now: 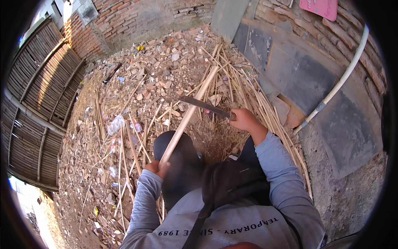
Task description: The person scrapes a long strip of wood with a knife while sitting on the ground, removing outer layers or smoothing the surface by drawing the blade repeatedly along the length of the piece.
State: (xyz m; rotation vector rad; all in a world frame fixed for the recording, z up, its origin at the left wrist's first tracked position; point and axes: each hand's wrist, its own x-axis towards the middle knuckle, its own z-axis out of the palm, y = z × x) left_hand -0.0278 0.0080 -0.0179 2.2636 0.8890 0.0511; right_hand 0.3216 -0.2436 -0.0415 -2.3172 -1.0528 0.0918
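Note:
My left hand (157, 168) is closed round the near end of a long pale bamboo strip (179, 132), which slants up and away to the right past my knee. In my right hand (243, 120) is the handle of a machete (207, 106) with a dark, slightly curved blade. The blade points left and lies across the strip around its middle; whether it bites into the bamboo I cannot tell. Many more thin bamboo strips (248, 93) lie in a loose pile beyond and to the right of my right hand.
Rubble and litter (153, 74) cover the ground. More strips (97, 116) lie at the left, near a crumpled clear plastic bag (115, 125). A bamboo fence (41, 83) stands left, a brick wall (124, 20) at the back. Dark panels (298, 74) and a white pipe (344, 79) lean right.

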